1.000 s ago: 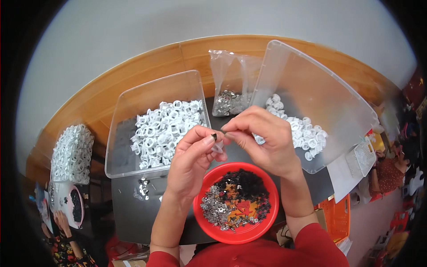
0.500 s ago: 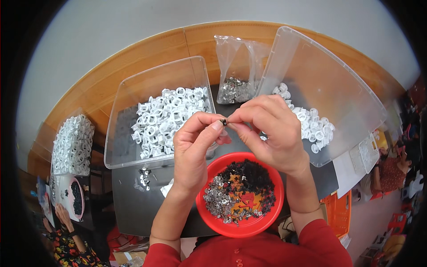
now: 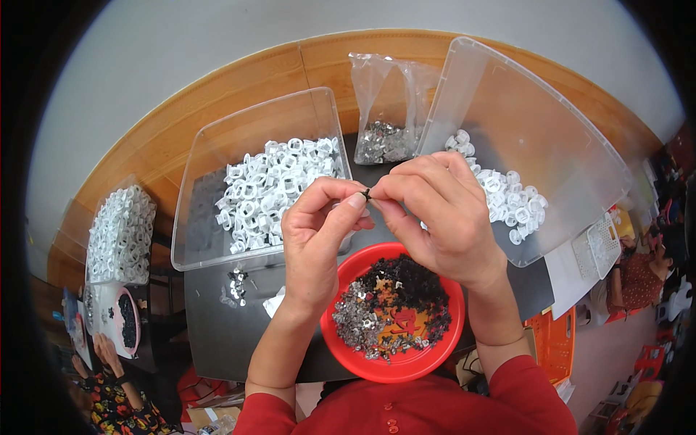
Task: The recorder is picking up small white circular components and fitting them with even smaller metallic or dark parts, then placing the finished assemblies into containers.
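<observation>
Two hands, bare, raised over the near part of the table [image 3: 239,348], fingertips meeting.

One black piece [image 3: 367,194], tiny, at the meeting point; its far side and underside are hidden by fingers.

Left hand [image 3: 312,235]: thumb and forefinger closed narrowly on the piece, other fingers curled beneath; whether they hold anything more, cannot tell.

Right hand [image 3: 442,217]: thumb and forefinger pinched on the same piece from the other side, wrist arched.

One red bowl [image 3: 399,374], below the hands, holding black parts [image 3: 413,281] toward the far and right side and metal clips [image 3: 355,326] toward the left.

Two clear tubs: the left tub [image 3: 203,170] with many white rings [image 3: 279,188], the right tub [image 3: 529,123] with fewer white caps [image 3: 515,206].

One clear bag [image 3: 391,83], between the tubs, metal bits at its bottom. One small scatter of loose clips [image 3: 237,284], on the table just before the left tub.

Hazards, by judgement:
Slip — likeliest, since the pinch covers little surface; a dropped piece could land among its like in the bowl, or on the dark table, where black hides well.
Misalignment — the fingertips screen the piece, so a skewed angle could pass unnoticed.
Bending or snapping, should both hands press unevenly.
Mixing, as black parts and clips share one bowl without a divider.
</observation>
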Available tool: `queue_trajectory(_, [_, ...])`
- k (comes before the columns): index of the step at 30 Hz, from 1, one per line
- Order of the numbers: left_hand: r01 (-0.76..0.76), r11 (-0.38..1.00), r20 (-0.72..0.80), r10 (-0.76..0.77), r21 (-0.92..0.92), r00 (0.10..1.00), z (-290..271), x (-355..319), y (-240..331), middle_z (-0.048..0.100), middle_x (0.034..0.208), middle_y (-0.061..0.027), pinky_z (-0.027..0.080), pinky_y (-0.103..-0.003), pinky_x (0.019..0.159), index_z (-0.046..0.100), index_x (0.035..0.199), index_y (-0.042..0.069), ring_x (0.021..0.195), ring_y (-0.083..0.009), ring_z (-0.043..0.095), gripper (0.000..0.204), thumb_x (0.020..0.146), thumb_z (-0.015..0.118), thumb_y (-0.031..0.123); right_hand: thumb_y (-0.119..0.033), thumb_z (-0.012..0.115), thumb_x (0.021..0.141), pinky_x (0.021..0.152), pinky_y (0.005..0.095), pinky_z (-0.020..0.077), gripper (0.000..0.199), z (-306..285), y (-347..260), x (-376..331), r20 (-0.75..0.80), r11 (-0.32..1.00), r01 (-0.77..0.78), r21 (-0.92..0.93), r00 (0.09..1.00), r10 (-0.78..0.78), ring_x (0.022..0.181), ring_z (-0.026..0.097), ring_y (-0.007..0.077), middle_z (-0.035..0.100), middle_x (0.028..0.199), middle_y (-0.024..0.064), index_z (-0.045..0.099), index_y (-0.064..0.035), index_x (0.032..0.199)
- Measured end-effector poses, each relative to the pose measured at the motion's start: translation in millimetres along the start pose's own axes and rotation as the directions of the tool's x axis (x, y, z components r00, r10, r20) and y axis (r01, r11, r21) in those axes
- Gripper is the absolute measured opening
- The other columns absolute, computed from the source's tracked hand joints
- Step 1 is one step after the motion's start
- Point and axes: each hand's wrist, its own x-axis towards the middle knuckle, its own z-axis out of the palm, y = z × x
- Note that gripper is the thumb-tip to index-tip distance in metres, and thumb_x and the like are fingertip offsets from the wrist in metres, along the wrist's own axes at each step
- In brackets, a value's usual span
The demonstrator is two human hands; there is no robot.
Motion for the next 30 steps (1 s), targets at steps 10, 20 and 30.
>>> queue_trajectory(10, [0.106, 0.984, 0.027, -0.103, -0.143, 0.994, 7, 2, 5, 0.065, 0.107, -0.0101, 0.052, -0.027, 0.082, 0.059, 0.120, -0.004, 0.092, -0.0135, 0.064, 0.029, 0.097, 0.049, 0.013, -0.003, 0.067, 0.075, 0.067, 0.0329, 0.0418, 0.015, 1, -2, 0, -0.013, 0.975, -0.221, 0.014, 0.975, 0.221, 0.072, 0.057, 0.0215, 0.057, 0.080, 0.0036, 0.057, -0.0059, 0.086])
queue_trajectory(20, [0.273, 0.926, 0.072, -0.263, -0.260, 0.962, 1, 6, 8, 0.062, 0.117, -0.0109, 0.054, -0.028, 0.089, 0.049, 0.132, -0.002, 0.101, -0.0152, 0.063, 0.039, 0.097, 0.053, 0.013, -0.001, 0.071, 0.075, 0.055, 0.0287, 0.0392, 0.014, 3, -3, 0, 0.001, 0.974, -0.228, -0.002, 0.974, 0.228, 0.059, 0.047, 0.0157, 0.058, 0.079, 0.0033, 0.061, -0.0046, 0.085])
queue_trajectory(30, [0.279, 0.900, 0.107, -0.258, -0.335, 0.960, -6, 8, 5, 0.064, 0.111, -0.0069, 0.055, -0.026, 0.084, 0.056, 0.122, 0.001, 0.095, -0.0118, 0.064, 0.033, 0.094, 0.060, 0.017, -0.004, 0.066, 0.077, 0.068, 0.0316, 0.0410, 0.012, 2, -7, 1, 0.022, 0.986, -0.168, 0.015, 0.986, 0.167, 0.072, 0.055, 0.0200, 0.055, 0.080, 0.0024, 0.058, -0.0055, 0.085])
